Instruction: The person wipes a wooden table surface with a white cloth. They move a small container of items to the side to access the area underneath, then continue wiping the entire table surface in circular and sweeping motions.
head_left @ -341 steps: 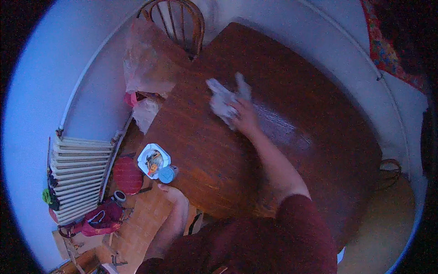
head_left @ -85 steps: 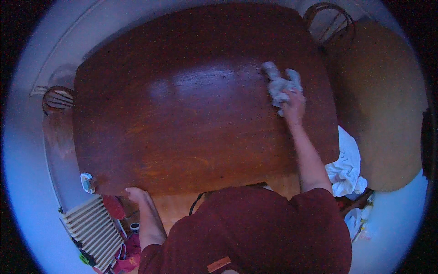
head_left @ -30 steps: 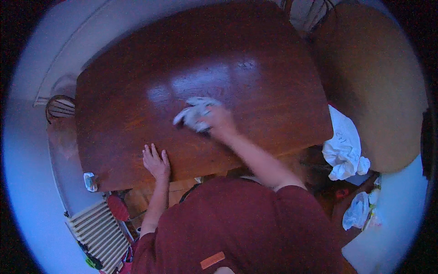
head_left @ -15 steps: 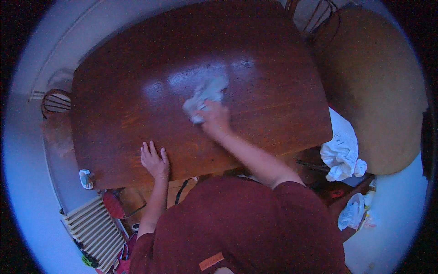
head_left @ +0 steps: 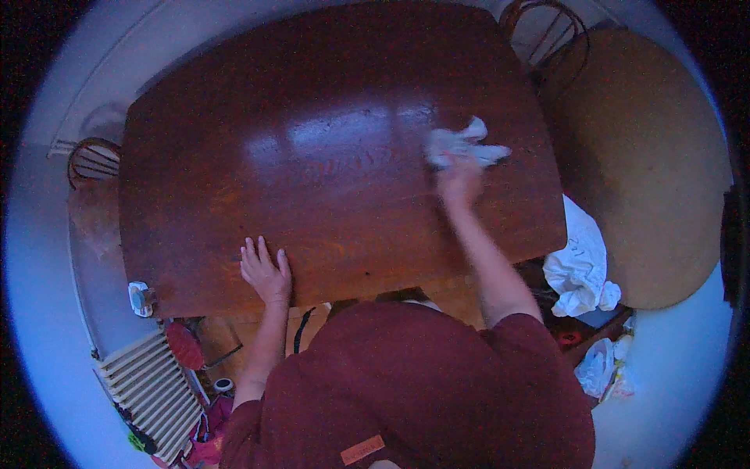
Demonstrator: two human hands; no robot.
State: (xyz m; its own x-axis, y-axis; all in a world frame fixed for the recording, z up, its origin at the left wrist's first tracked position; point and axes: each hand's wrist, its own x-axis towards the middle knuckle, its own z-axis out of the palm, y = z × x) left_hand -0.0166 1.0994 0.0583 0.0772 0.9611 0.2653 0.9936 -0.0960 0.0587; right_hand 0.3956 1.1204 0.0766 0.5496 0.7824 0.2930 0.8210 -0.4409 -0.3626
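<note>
A large dark brown wooden table fills the middle of the view, its top shiny with reflected light. My left hand lies flat near the table's front edge, fingers spread, with nothing under it that I can see. Toward the table's right side, my right hand presses a pale, crumpled cloth against the top. The cloth sticks out past the fingers in loose folds. That hand is a little blurred, and the cloth partly covers its fingertips.
Right of the table stand a large brown oval surface and a white cloth bundle. A chair is at the left, another chair at the far right. A small white object sits at the front left corner, above a ribbed radiator.
My right hand has swept the cloth to the right across the tabletop, and the arm has swung with it. My left hand stays in the same place on the table.
</note>
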